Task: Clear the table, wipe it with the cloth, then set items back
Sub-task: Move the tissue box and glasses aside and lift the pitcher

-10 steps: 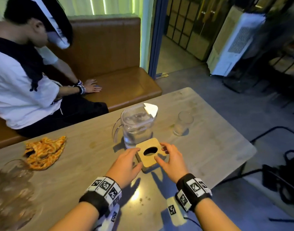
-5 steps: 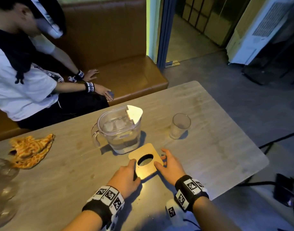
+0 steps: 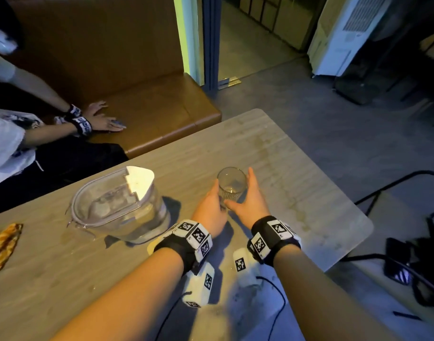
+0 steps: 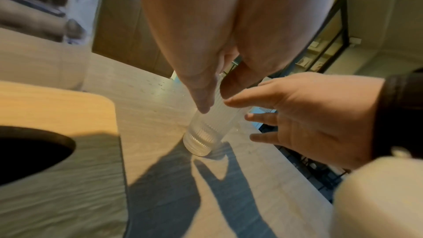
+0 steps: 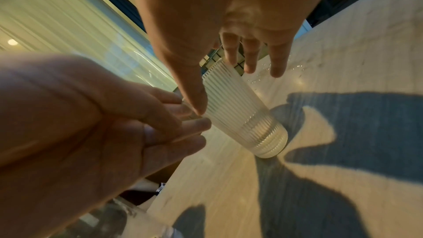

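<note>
We find no readable writing, only black-and-white square markers on the wristbands [image 3: 197, 236]. Our left hand [image 3: 211, 210] and right hand [image 3: 250, 200] flank the ribbed glass [image 3: 232, 184], which stands upright on the desk [image 3: 309, 193], right of the water pitcher [image 3: 119, 205]. The left fingers curl onto its near left side, grasping it. The right hand stays released, fingers straight and spread, its thumb [image 5: 194, 95] touching the glass wall. The orange cloth [image 3: 3, 244] lies at the desk's far left edge.
</note>
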### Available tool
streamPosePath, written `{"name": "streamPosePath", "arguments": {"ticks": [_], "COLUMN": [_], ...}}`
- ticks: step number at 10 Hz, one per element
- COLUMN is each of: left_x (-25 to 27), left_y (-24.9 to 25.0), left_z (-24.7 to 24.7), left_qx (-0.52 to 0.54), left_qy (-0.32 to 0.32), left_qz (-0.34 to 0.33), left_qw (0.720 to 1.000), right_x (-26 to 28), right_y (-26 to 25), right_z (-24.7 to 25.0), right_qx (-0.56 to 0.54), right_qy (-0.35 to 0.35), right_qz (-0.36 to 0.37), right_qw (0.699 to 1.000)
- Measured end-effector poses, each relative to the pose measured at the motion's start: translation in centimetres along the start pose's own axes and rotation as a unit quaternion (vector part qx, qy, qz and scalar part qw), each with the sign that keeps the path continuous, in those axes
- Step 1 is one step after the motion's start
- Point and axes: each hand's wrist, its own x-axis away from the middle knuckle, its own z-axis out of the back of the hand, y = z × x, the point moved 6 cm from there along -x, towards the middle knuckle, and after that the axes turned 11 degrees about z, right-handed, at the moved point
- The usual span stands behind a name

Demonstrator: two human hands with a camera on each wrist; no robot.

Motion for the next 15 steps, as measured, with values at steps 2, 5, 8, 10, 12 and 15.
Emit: {"name": "streamPosePath", "arguments": {"ticks": [2,5,8,10,12,15], "left_x": [0.4,6.3,20.1,26.9,32.4,32.8], "left_y": [-1.0,-4.3,-15.0,-30.0,-41.2,-46.3], "left_z": [0.1,5.2,10.4,19.8,29.0,41.8], "left_qx": [0.087,0.311,0.601,0.628,0.619,0.528], "left_qy": [-0.028,0.032,-0.171,-0.034,0.102,0.23], "left_qz": [-0.063,-0.061,0.068,0.085,0.085,0.052], "left_qw": [0.994,0.948,0.778,0.773,0.774,0.816], "right_x": [-0.4,8.2,22.6,28.8,32.2,26.5], "right_y": [-1.0,-11.7,-26.5,-35.4,-42.6,-49.1], "right_z": [-0.2,3.5,-6.2,-20.0,-30.5,-41.3], "right_qx": [0.024,0.061,-0.015,-0.04,-0.072,-0.022], "right_qy": [0.057,0.131,0.006,-0.109,-0.169,-0.177], "right_qz": [0.015,0.167,0.339,0.405,0.445,0.505], "right_qw": [0.998,0.975,0.941,0.907,0.876,0.844]}}
